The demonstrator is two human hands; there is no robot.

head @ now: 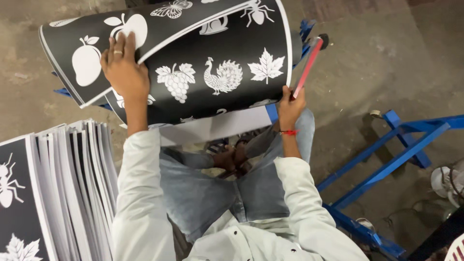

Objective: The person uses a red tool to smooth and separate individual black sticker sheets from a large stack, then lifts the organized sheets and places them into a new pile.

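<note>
Under the left hand (123,67) fingers' flat press, the black sheet (212,77) bows; right hand (291,104) grips its edge.

We are viewing a stained grey concrete floor (386,63); a blue metal frame (386,169) is standing on it at right, under even light.

Black printed sheets (212,67) bearing white silhouettes (fruit, grapes, peacock, maple leaf, insects), bowed into an arch at 12 o'clock; the top sheet peels toward 10 o'clock. Red-handled tool (307,63), slim and straight, tilted toward 1 o'clock beside the sheets' right edge.
</note>
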